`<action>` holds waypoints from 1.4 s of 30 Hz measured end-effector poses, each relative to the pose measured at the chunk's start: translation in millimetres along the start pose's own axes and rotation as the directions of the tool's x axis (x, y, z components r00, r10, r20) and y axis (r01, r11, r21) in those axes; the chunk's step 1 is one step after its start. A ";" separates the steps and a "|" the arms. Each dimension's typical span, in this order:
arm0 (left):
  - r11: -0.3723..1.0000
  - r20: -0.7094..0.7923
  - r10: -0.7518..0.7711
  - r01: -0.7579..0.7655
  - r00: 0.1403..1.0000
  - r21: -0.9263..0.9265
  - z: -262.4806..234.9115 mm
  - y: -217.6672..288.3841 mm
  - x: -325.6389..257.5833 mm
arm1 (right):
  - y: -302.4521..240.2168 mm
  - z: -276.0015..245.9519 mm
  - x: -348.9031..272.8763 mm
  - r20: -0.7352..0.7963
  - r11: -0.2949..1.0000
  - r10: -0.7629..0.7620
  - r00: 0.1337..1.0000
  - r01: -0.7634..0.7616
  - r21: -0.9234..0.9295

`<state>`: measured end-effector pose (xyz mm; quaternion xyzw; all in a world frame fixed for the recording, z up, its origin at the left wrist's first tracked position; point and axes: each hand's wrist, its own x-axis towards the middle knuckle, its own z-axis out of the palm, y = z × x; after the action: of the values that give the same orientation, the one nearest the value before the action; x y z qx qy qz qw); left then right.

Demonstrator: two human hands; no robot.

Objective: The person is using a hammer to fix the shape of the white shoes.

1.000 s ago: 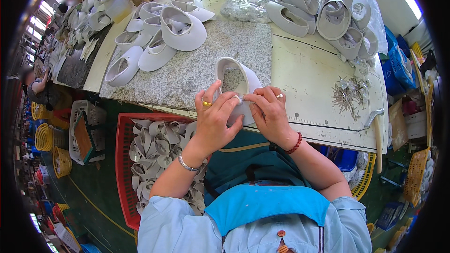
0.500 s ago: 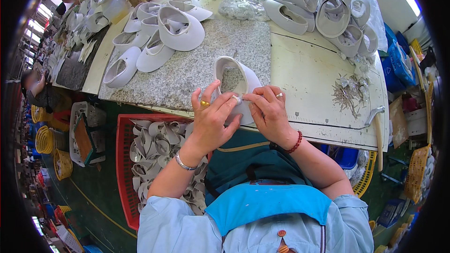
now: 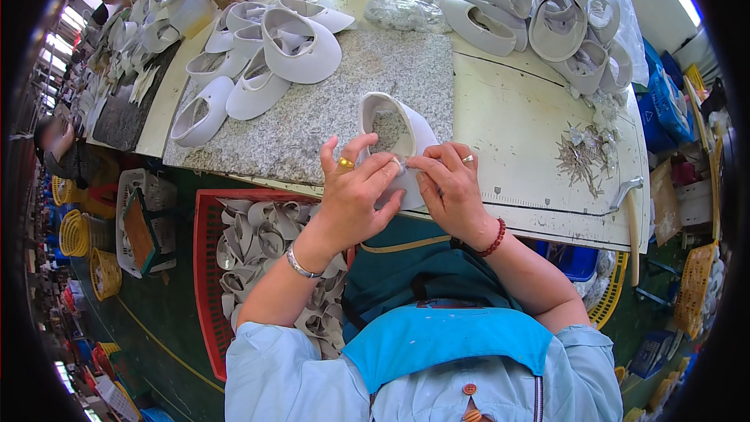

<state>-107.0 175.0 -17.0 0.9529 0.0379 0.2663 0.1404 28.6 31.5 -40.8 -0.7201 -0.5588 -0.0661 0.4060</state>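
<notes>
A white shoe upper (image 3: 420, 129) with an oval opening stands at the front edge of the granite slab (image 3: 394, 59). My left hand (image 3: 355, 197) grips its near part, thumb and index finger closed on the rim and the other fingers partly raised. Close beside it, my right hand (image 3: 455, 191) pinches the same near rim with thumb and index finger. A small whitish bit shows between the fingertips, too small to make out. Several more white shoe uppers (image 3: 314, 59) sit on the slab to the left.
Loose nails (image 3: 582, 158) lie in a heap at the right, near a hammer (image 3: 631, 227) at the table edge. More uppers (image 3: 558, 27) are piled at the back right, by a clear plastic bag (image 3: 410, 4). A red crate (image 3: 205, 266) full of uppers stands below.
Both hands stay on the near rim of the upper. My left forearm has shifted very slightly; otherwise the view has moved only a little.
</notes>
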 end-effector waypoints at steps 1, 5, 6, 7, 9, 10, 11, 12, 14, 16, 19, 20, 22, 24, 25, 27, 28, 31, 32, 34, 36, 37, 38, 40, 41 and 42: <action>1.000 0.013 0.014 -0.014 1.000 0.005 -1.3 -0.2 1.0 | -0.5 0.4 0.0 0.000 1.000 0.001 1.000 -0.001 0.001; 0.996 0.056 0.079 -0.081 0.995 0.037 -5.3 -1.4 5.4 | -1.1 1.1 0.3 -0.005 1.000 0.006 1.000 -0.007 -0.012; 0.996 0.057 0.079 -0.082 0.995 0.036 -6.1 -1.7 6.6 | -0.9 1.2 0.5 -0.005 1.000 0.001 1.000 -0.001 -0.015; 0.994 0.073 0.099 -0.102 0.992 0.035 -6.8 -2.1 8.0 | -0.4 1.2 0.4 -0.005 1.000 0.004 1.000 -0.004 -0.016; 0.992 0.091 0.120 -0.123 0.989 0.031 -7.8 -3.8 11.2 | 0.7 1.4 0.0 0.008 1.000 -0.005 1.000 0.005 -0.002; 0.989 0.118 0.140 -0.144 0.983 0.025 -8.5 -4.5 13.1 | 1.4 1.6 -0.4 0.008 1.000 -0.002 1.000 0.002 -0.003; 0.986 0.144 0.160 -0.164 0.977 0.018 -9.0 -5.4 15.0 | 2.4 2.2 -0.7 0.003 1.000 -0.009 1.000 0.009 0.000; 0.986 0.145 0.161 -0.165 0.976 0.014 -9.7 -7.1 17.3 | 3.3 2.5 -0.7 -0.003 1.000 -0.016 1.000 0.016 0.003; 0.978 0.166 0.206 -0.204 0.964 -0.033 -11.2 -9.1 19.4 | 3.6 2.6 1.0 -0.007 1.000 -0.014 1.000 0.015 0.015; 0.976 0.169 0.216 -0.213 0.962 -0.036 -11.6 -10.6 18.0 | 3.9 3.5 0.6 -0.015 1.000 -0.014 1.000 0.014 0.026; 0.975 0.139 0.222 -0.218 0.965 -0.044 -7.3 -12.8 13.2 | 5.0 5.8 -0.6 -0.013 0.999 0.010 1.000 -0.009 0.050; 0.977 0.106 0.214 -0.210 0.971 -0.050 -6.0 -13.0 10.8 | 3.7 4.8 -0.9 -0.001 1.000 -0.017 1.000 0.017 0.009; 0.977 0.082 0.213 -0.211 0.974 -0.031 -6.2 -13.6 6.8 | -2.2 1.6 -0.1 0.017 0.998 -0.045 0.999 0.046 -0.033; 0.978 0.057 0.208 -0.208 0.976 -0.012 -5.9 -13.4 4.0 | -10.8 -2.2 2.8 0.035 0.989 -0.106 0.994 0.109 -0.096; 0.981 0.031 0.193 -0.193 0.981 -0.003 -5.1 -12.1 3.5 | -10.4 -1.7 3.1 0.041 0.989 -0.109 0.993 0.112 -0.097; 0.985 -0.001 0.172 -0.172 0.985 0.006 -3.7 -11.2 1.0 | -7.1 -0.3 3.6 0.036 0.974 -0.184 0.982 0.187 -0.126; 0.988 -0.018 0.155 -0.156 0.988 -0.003 -2.4 -11.4 -1.1 | -5.5 0.3 4.4 0.043 0.973 -0.188 0.981 0.192 -0.126; 0.989 -0.052 0.131 -0.134 0.990 -0.055 3.4 -16.4 -7.3 | -3.6 0.9 8.6 0.075 0.954 -0.259 0.963 0.267 -0.134; 0.986 -0.065 0.129 -0.135 0.990 -0.097 5.0 -18.6 -9.2 | -4.7 -0.1 11.4 0.100 0.941 -0.292 0.951 0.305 -0.147; 0.982 -0.097 0.143 -0.154 0.985 -0.108 5.9 -20.4 -11.5 | -4.5 -0.7 14.4 0.128 0.925 -0.327 0.937 0.344 -0.160; 0.977 -0.129 0.162 -0.177 0.978 -0.117 8.4 -22.2 -12.6 | -3.1 -1.6 16.0 0.192 0.892 -0.375 0.907 0.409 -0.194; 0.976 -0.170 0.154 -0.177 0.973 -0.129 12.0 -23.4 -13.9 | -3.0 -2.5 17.4 0.194 0.891 -0.377 0.906 0.412 -0.193; 0.974 -0.211 0.147 -0.179 0.966 -0.139 14.4 -24.3 -15.2 | -3.5 -4.1 19.3 0.223 0.874 -0.399 0.889 0.442 -0.200; 0.973 -0.216 0.139 -0.173 0.966 -0.150 16.1 -24.8 -17.0 | -3.6 -6.8 19.8 0.253 0.855 -0.424 0.870 0.476 -0.204; 0.972 -0.220 0.133 -0.170 0.966 -0.161 16.0 -24.4 -16.9 | -3.3 -8.7 18.7 0.324 0.814 -0.440 0.837 0.524 -0.251; 0.973 -0.222 0.133 -0.170 0.966 -0.157 15.4 -24.3 -15.5 | -3.4 -10.2 18.3 0.395 0.766 -0.448 0.802 0.572 -0.294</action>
<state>-112.2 192.2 -44.3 0.9034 -0.0442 0.3778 0.1978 36.0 38.7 -22.3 -0.6066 -0.7647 -0.1770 0.1264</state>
